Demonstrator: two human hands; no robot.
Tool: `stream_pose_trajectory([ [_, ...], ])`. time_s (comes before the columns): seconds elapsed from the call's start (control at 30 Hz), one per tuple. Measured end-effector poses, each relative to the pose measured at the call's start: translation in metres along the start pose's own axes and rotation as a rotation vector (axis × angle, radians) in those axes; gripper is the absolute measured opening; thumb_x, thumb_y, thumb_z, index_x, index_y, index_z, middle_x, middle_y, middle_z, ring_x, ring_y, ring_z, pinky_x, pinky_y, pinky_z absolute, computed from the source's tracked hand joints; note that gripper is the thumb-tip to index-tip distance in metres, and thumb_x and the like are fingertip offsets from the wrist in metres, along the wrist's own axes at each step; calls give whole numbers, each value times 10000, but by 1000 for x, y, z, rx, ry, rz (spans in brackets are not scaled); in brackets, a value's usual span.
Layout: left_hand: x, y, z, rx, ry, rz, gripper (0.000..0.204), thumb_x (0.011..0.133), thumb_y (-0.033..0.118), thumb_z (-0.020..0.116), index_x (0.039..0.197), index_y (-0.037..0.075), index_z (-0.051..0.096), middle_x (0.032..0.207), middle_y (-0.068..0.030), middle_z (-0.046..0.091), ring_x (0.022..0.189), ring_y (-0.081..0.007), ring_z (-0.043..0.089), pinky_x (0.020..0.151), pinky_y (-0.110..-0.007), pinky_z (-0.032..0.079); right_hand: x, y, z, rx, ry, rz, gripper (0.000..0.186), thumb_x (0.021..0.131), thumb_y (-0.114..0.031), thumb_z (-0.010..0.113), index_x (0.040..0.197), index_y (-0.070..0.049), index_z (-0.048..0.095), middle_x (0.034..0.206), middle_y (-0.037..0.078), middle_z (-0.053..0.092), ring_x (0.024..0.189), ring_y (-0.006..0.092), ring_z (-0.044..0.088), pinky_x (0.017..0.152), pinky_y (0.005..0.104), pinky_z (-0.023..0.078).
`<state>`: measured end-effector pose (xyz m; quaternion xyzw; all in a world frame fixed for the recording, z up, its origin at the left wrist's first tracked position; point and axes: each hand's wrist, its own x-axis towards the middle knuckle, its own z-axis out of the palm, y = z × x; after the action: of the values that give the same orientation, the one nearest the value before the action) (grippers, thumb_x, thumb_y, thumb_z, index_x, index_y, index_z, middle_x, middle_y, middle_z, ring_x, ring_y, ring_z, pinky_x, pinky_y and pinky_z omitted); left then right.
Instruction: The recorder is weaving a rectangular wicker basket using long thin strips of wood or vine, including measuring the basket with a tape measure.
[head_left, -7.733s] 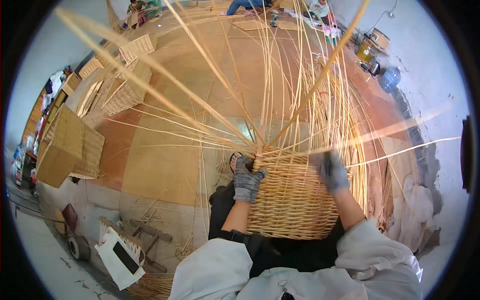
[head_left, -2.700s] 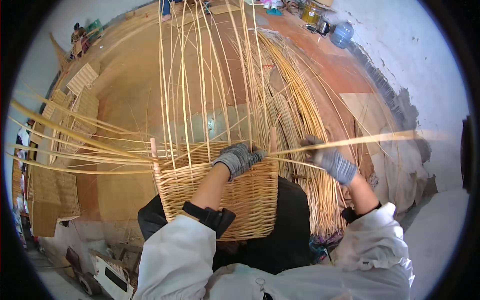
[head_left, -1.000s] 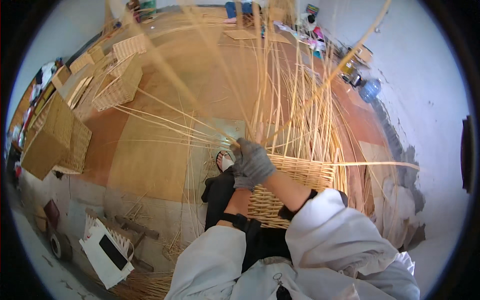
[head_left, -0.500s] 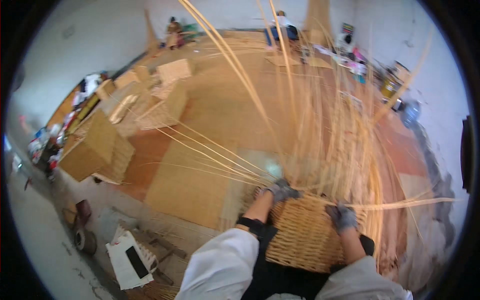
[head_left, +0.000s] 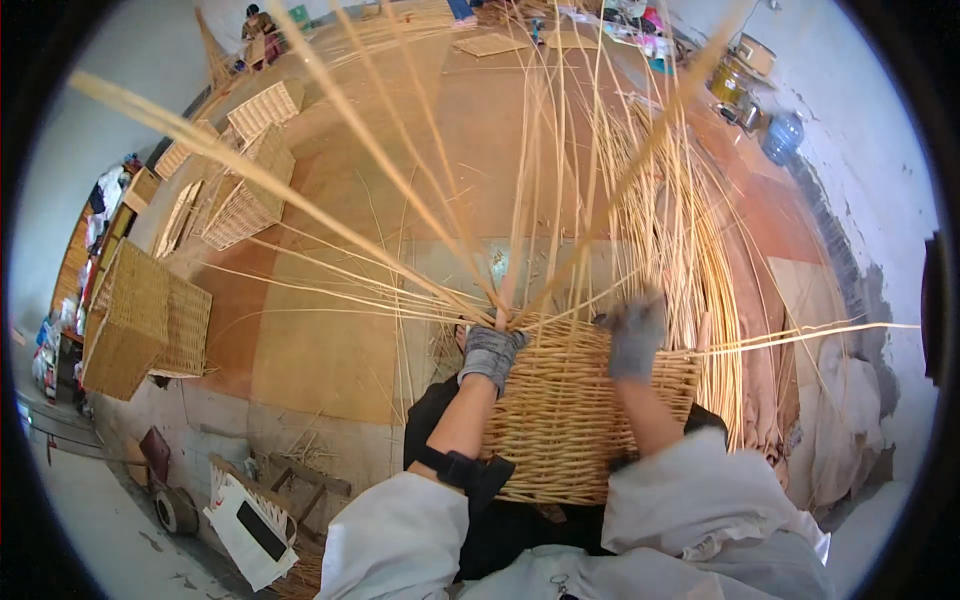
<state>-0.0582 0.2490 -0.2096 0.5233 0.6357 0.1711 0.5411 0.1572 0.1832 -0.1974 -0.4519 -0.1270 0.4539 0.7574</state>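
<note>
A woven wicker basket panel (head_left: 555, 420) lies across my lap, with long willow rods rising and fanning out from its far edge. My left hand (head_left: 490, 357), in a grey glove, is closed around the rods (head_left: 503, 305) at the panel's far left corner. Over the far edge, right of the middle, is my gloved right hand (head_left: 636, 335); motion smears its fingers, so whether it holds a rod is unclear. Several thin rods (head_left: 370, 287) stick out to the left, and a pair (head_left: 800, 340) points right.
A thick bundle of loose rods (head_left: 690, 250) lies on the right. Finished wicker baskets (head_left: 150, 315) stand on the left. A phone (head_left: 262, 530) rests on a white cloth at lower left. A water jug (head_left: 782, 137) stands by the right wall. A person (head_left: 257, 35) sits far back.
My right hand has left the panel's right corner and moved leftward along the far edge. My left hand has shifted onto the upright rods. The view has tilted down.
</note>
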Motion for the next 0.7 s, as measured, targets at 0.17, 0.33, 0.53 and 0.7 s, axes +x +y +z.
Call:
stream_pose_trajectory([
  [0.17, -50, 42, 2, -210, 65, -230, 368, 736, 226, 671, 967, -38, 559, 939, -169, 591, 843, -243, 568, 736, -323, 458, -76, -34, 41, -269, -47, -250, 116, 891, -171, 482, 939, -66, 475, 638, 28, 464, 546, 156, 496, 560, 356, 495],
  [0.33, -124, 65, 27, -178, 673, 617, 398, 741, 236, 667, 1004, -37, 544, 1043, -178, 582, 844, -239, 595, 720, -344, 487, -40, -52, -37, 132, 75, 1, 132, 881, -134, 522, 942, -41, 451, 718, 89, 531, 619, 216, 531, 641, 402, 528],
  [0.53, -91, 138, 38, 834, -386, -53, 411, 785, 398, 583, 999, 47, 591, 1034, -199, 594, 897, -291, 596, 790, -401, 456, -59, -87, -44, 1, -173, 233, 89, 872, -103, 514, 897, -63, 439, 856, 128, 544, 800, 283, 566, 714, 467, 521],
  [0.7, -71, 92, 104, 640, 77, 132, 468, 749, 515, 566, 973, 110, 636, 958, -149, 639, 919, -289, 595, 809, -381, 425, 61, -101, 16, -1525, -395, -715, 507, 790, -122, 589, 1257, -71, 396, 1082, 197, 511, 1152, 358, 417, 1012, 365, 321],
])
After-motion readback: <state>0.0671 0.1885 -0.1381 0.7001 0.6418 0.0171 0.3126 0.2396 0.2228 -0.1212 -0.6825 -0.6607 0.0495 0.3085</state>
